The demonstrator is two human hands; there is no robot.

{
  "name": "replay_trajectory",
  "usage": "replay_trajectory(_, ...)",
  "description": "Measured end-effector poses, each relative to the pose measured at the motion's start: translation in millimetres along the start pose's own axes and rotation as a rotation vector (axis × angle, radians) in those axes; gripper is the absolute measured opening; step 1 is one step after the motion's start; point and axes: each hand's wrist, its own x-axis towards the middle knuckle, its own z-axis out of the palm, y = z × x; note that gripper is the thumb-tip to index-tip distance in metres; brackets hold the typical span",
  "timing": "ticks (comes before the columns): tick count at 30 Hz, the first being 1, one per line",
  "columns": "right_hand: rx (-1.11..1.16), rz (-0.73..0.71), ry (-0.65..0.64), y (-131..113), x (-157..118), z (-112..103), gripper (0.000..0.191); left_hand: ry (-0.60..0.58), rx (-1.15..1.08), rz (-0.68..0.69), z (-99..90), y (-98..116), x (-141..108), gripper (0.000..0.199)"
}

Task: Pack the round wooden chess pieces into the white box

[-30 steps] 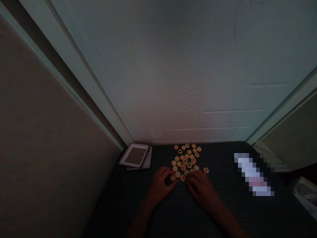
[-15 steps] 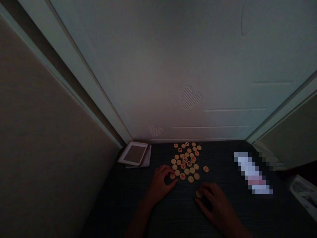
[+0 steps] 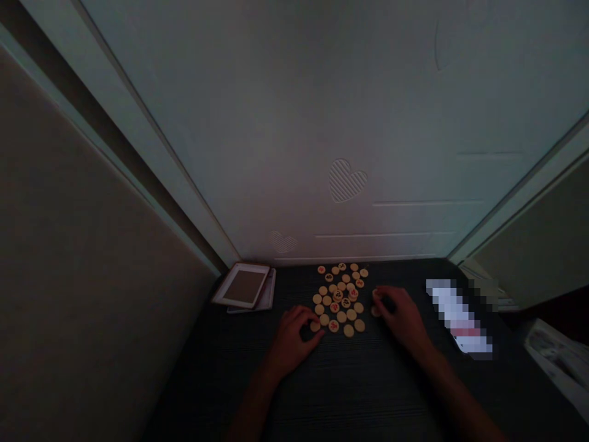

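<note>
A cluster of round wooden Chinese chess pieces (image 3: 341,317) lies on the dark table, some showing red or black characters, others blank side up. At the cluster's near left edge, my left hand (image 3: 294,339) rests with thumb and fingers curved apart around a blank piece (image 3: 315,326) lying flat. My right hand (image 3: 401,316) is right of the cluster, thumb and fingers closed on a chess piece (image 3: 376,294). Just below those fingertips, another piece (image 3: 376,311) shows partly.
Left of the pieces, a white-framed tablet-like object (image 3: 248,286) lies on another flat item. A pixelated bright oblong (image 3: 460,319) is at the right. Behind the table (image 3: 340,387) rises a white panel (image 3: 285,135) with embossed hearts; papers (image 3: 559,356) sit at far right.
My right hand has moved forward from the near side of the table to the cluster's right side, carrying a piece. My left hand stays around the same piece. The view has shifted slightly.
</note>
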Motion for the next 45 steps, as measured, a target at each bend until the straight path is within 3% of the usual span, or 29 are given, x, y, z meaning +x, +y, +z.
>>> replay_trajectory(4,0.01,0.014,-0.008,22.5,32.2,5.3,0.026,0.02,-0.03,-0.015,-1.2,1.2,-0.3,0.017)
replay_trajectory(10,0.045,0.029,0.005,30.4,30.0,12.1,0.031,0.085,-0.101,-0.057,-2.4,9.8,6.9,0.006)
replay_trajectory(18,0.074,0.059,0.023,33.6,28.2,11.2,0.032,-0.024,0.121,0.028,12.5,35.8,62.5,0.016)
replay_trajectory(23,0.089,0.077,0.045,34.9,27.3,10.9,0.034,0.015,0.196,0.022,25.5,34.9,77.5,0.01)
replay_trajectory(27,0.097,0.085,0.045,36.1,27.0,10.7,0.033,0.085,0.208,0.025,16.7,23.8,74.1,0.01)
replay_trajectory(32,0.098,0.088,0.038,36.4,28.0,10.2,0.031,0.197,0.236,-0.023,-9.0,-8.5,57.8,0.012)
replay_trajectory(36,0.1,0.086,0.037,36.0,28.3,10.2,0.031,0.227,0.244,-0.029,-15.9,-27.5,43.4,0.013)
replay_trajectory(45,0.08,0.073,0.063,31.7,28.4,8.4,0.03,0.163,0.318,0.061,-12.6,-27.8,34.0,0.018)
